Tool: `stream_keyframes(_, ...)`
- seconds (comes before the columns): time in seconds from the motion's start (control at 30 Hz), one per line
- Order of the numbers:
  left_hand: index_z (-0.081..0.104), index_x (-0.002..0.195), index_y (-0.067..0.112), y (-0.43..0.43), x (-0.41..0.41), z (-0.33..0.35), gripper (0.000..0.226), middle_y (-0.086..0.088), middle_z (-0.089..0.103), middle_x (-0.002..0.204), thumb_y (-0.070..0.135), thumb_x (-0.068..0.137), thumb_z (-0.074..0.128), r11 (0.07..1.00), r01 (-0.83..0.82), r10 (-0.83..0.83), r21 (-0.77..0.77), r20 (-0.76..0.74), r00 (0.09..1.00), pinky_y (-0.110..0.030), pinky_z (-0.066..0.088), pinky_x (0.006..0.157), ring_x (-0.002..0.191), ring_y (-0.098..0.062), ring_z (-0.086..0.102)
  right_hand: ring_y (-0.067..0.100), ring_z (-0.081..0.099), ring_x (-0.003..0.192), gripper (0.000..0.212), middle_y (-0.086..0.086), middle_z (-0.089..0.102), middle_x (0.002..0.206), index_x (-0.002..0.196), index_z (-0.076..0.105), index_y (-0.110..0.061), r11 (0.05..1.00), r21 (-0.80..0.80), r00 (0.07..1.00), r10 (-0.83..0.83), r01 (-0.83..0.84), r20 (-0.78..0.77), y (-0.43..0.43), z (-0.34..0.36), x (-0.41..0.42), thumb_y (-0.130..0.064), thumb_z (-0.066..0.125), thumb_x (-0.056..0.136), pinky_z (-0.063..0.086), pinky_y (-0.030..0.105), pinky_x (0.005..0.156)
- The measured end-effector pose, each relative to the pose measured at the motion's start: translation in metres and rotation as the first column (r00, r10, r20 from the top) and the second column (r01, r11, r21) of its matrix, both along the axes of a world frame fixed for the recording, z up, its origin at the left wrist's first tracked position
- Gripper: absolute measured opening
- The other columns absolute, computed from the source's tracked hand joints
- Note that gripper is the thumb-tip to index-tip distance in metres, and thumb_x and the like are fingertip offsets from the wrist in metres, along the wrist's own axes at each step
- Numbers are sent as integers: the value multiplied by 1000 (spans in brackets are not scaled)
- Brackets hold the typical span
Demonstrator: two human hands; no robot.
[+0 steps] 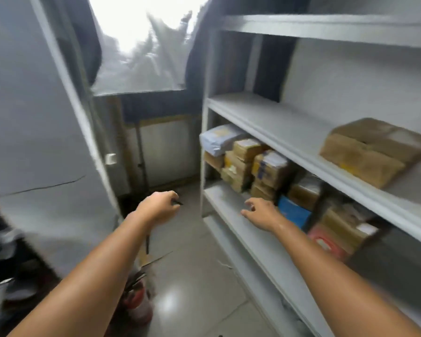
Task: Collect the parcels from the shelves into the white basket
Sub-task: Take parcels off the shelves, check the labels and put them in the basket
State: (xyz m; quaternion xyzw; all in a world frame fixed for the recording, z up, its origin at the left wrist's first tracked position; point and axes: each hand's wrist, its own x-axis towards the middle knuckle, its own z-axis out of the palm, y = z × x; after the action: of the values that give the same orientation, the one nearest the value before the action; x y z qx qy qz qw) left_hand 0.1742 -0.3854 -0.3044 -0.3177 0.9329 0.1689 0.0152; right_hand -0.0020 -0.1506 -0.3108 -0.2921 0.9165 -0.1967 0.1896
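Shelves (265,113): grey metal, on the right; carrying parcels on two levels, all somewhat blurred.
Upper level: one flat brown box (372,152), lying alone near the front edge.
Lower level: grey bag (219,138) on top at the far end, taped boxes (250,161) stacked just beside it, blue parcel (293,211) and red parcel (326,243) nearer, all packed close.
Handling, boxes: probably stiff cardboard, light to middling in weight; best taken by two opposite sides or from under the base; tape likely slick.
Handling, grey bag: looks soft and crumpled, likely to sag; better scooped from below than pinched at a corner.
Risk: stacked boxes touching, liable to topple on a careless pull.
Right hand (260,214): fingers spread and loose, holding nothing, above the front edge of the lower level, near the blue parcel.
Left hand (158,205): over the floor, apart from the shelves; fingers curled away from view, a dark sliver at the tips; cannot tell whether pinching anything.
White basket: not in view.
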Motion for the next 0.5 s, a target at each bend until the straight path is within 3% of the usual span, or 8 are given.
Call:
stream_keyframes(0.13, 58, 118, 34, 58, -75, -1, 32, -1, 65, 115, 39, 87, 53, 981, 192, -193, 27, 8, 981, -29, 51, 80, 96, -26, 64, 29, 51, 124, 48, 9, 55, 137, 136, 51, -19, 983, 16, 983, -182, 183, -31, 94, -6, -26, -40, 55, 93, 41, 35, 101)
stream_keyframes(0.3, 53, 130, 25, 147, -149, -9, 40, -6, 62, 124, 38, 93, 56, 911, 411, -411, 31, -6, 911, -37, 47, 97, 110, -25, 60, 28, 57, 116, 44, 7, 60, 129, 128, 57, -22, 916, -44, 917, -397, 398, 31, 192, -24, -51, -41, 59, 88, 45, 36, 98)
stream_keyframes(0.4, 55, 129, 23, 191, -184, -19, 38, -8, 63, 123, 35, 93, 56, 869, 494, -492, 33, -51, 869, -34, 47, 96, 111, -25, 59, 29, 62, 105, 36, 11, 64, 121, 119, 61, -13, 855, -137, 866, -489, 500, 106, 227, -39, -70, -31, 62, 88, 51, 42, 93)
stream_keyframes(0.5, 56, 129, 21, 219, -217, -38, 38, -8, 64, 121, 32, 93, 57, 834, 551, -548, 41, -72, 834, -32, 46, 90, 108, -25, 60, 26, 66, 102, 44, 10, 63, 124, 128, 58, -15, 780, -198, 804, -578, 594, 137, 248, -53, -85, -32, 63, 88, 53, 41, 90)
